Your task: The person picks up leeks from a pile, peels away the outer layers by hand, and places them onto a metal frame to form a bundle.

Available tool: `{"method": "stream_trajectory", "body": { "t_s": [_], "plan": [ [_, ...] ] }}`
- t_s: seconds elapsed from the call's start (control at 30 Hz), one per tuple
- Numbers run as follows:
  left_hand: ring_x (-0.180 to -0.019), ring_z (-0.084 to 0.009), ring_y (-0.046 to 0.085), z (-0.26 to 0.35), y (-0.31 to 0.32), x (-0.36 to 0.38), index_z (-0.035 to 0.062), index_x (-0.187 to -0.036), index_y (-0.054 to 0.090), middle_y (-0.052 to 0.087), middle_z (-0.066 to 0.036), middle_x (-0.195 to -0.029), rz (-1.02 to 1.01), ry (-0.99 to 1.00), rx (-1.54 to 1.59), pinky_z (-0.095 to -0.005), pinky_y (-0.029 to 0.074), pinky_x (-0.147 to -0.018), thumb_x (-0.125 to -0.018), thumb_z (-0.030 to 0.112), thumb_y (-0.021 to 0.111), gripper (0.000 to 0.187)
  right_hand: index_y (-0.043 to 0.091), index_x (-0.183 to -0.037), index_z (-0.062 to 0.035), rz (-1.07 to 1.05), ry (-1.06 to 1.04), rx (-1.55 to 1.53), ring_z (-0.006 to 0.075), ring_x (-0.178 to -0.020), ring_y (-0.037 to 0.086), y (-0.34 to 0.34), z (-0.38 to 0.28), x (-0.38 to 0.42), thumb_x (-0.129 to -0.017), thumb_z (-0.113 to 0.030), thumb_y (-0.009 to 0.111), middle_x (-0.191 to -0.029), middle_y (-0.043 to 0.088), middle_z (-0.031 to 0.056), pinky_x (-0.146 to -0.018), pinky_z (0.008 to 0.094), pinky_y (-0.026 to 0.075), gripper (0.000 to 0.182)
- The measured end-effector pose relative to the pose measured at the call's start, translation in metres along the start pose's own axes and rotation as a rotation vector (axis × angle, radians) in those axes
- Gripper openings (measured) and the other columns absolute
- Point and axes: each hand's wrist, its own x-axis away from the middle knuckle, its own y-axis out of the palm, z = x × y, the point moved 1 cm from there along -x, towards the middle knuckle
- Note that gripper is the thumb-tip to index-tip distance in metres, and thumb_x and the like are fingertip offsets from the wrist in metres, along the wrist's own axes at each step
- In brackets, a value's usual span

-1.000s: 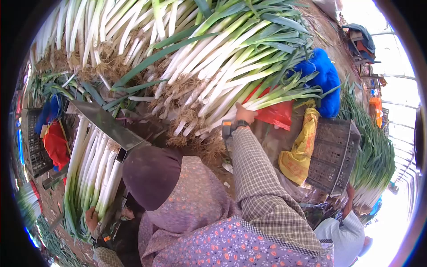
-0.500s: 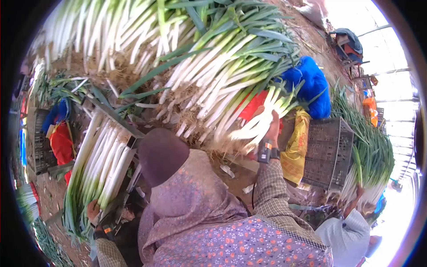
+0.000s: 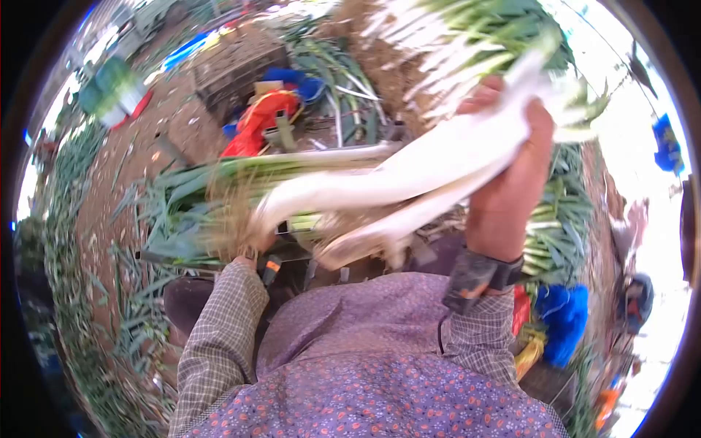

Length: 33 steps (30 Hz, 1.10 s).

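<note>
My right hand (image 3: pixel 515 182), raised at the right, is wrapped round a few white-stemmed leeks (image 3: pixel 387 182). Their blurred roots hang down to the left, and the leafy ends point to the upper right. My left hand (image 3: pixel 250 247) is low at the left, beside the leaf side of a leek bundle (image 3: pixel 212 186) lying in a metal holder. The roots of the raised leeks pass in front of it and hide its fingers. Both wrists wear dark strapped devices.
A large leek pile (image 3: pixel 467 44) lies at the upper right. Behind the holder are red cloth (image 3: pixel 263 120), blue netting (image 3: pixel 303 86) and a crate (image 3: pixel 237 69). More blue netting (image 3: pixel 562 321) is at the lower right. Loose leaves (image 3: pixel 80 182) cover the ground at the left.
My view has turned left toward the holder. My right hand has lifted the leeks away from the pile and brought them over beside the bundle. The left hand remains by the bundle.
</note>
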Motion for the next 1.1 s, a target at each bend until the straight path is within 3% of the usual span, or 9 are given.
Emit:
{"method": "stream_trajectory", "body": {
  "t_s": [0.2,0.3,0.43,0.53,0.67,0.8,0.9,0.97,1.1],
  "plan": [
    [-0.097,-0.0270,0.057,0.024,-0.020,0.001,0.0217,-0.090,0.073,0.065,-0.003,-0.091,0.051,-0.153,0.155,-0.0453,0.041,-0.090,-0.084,0.022,0.056,0.018,0.062,-0.115,-0.0021,-0.647,0.282,0.771,0.0110,-0.086,0.064,0.044,0.134,-0.015,-0.075,-0.017,0.078,-0.106,0.066,0.0086,-0.073,0.0270,0.053,0.045],
    [-0.095,-0.0263,0.057,0.023,-0.017,0.002,0.0205,-0.093,0.073,0.064,-0.002,-0.091,0.081,-0.168,0.205,-0.0429,0.041,-0.090,-0.084,0.021,0.060,0.016,0.050,-0.137,-0.0119,-1.064,0.011,0.991,0.0282,-0.096,0.061,0.025,0.224,-0.022,-0.067,-0.008,0.076,-0.103,0.063,0.0154,-0.085,0.0370,0.050,0.075],
    [-0.094,-0.0251,0.058,0.023,-0.013,0.003,0.0200,-0.089,0.073,0.065,-0.002,-0.091,0.101,-0.210,0.207,-0.0420,0.041,-0.090,-0.081,0.021,0.061,0.014,0.045,-0.142,-0.0273,-1.620,-0.118,1.443,0.0363,-0.092,0.059,-0.062,0.358,0.006,-0.069,-0.006,0.073,-0.094,0.057,0.0168,-0.082,0.0469,0.048,0.081],
    [-0.095,-0.0254,0.057,0.021,-0.018,0.001,0.0197,-0.088,0.072,0.063,-0.002,-0.090,0.100,-0.233,0.207,-0.0419,0.041,-0.089,-0.078,0.020,0.061,0.015,0.043,-0.143,-0.0299,-1.545,0.189,1.615,0.0364,-0.096,0.060,-0.082,0.369,0.025,-0.072,-0.002,0.070,-0.099,0.058,0.0182,-0.081,0.0473,0.049,0.080],
    [-0.095,-0.0255,0.056,0.023,-0.018,0.002,0.0195,-0.089,0.072,0.060,-0.002,-0.087,0.087,-0.209,0.214,-0.0414,0.041,-0.089,-0.077,0.018,0.061,0.016,0.041,-0.145,-0.0295,-1.575,0.205,1.708,0.0366,-0.102,0.058,-0.122,0.349,-0.015,-0.069,-0.010,0.077,-0.108,0.059,0.0168,-0.086,0.0471,0.049,0.086],
    [-0.095,-0.0249,0.056,0.021,-0.017,0.001,0.0196,-0.089,0.072,0.060,-0.002,-0.087,0.098,-0.186,0.212,-0.0410,0.041,-0.090,-0.077,0.018,0.061,0.016,0.045,-0.143,-0.0163,-1.515,0.324,1.739,0.0331,-0.114,0.056,-0.141,0.302,-0.039,-0.069,-0.012,0.077,-0.125,0.057,0.0160,-0.100,0.0428,0.043,0.080],
    [-0.096,-0.0242,0.056,0.023,-0.018,-0.001,0.0191,-0.089,0.072,0.061,-0.001,-0.088,0.083,-0.188,0.212,-0.0413,0.041,-0.091,-0.079,0.018,0.062,0.014,0.050,-0.138,-0.0125,-1.055,0.240,1.377,0.0258,-0.110,0.059,-0.134,0.250,-0.081,-0.074,-0.012,0.073,-0.124,0.060,0.0117,-0.096,0.0368,0.047,0.068],
    [-0.095,-0.0243,0.056,0.023,-0.019,-0.002,0.0186,-0.089,0.072,0.061,-0.001,-0.088,0.078,-0.188,0.213,-0.0407,0.041,-0.091,-0.079,0.018,0.061,0.015,0.059,-0.127,-0.0086,-0.465,0.391,1.213,0.0174,-0.093,0.062,-0.146,0.210,-0.107,-0.079,-0.013,0.069,-0.106,0.067,0.0050,-0.085,0.0302,0.050,0.049],
    [-0.095,-0.0244,0.056,0.024,-0.019,-0.003,0.0174,-0.090,0.072,0.061,-0.001,-0.088,0.066,-0.184,0.205,-0.0396,0.040,-0.091,-0.079,0.018,0.060,0.016,0.067,-0.107,-0.0064,-0.229,0.338,1.314,0.0140,-0.075,0.063,-0.189,0.165,-0.112,-0.082,-0.012,0.065,-0.084,0.069,0.0032,-0.070,0.0278,0.051,0.026]
  ]
}}
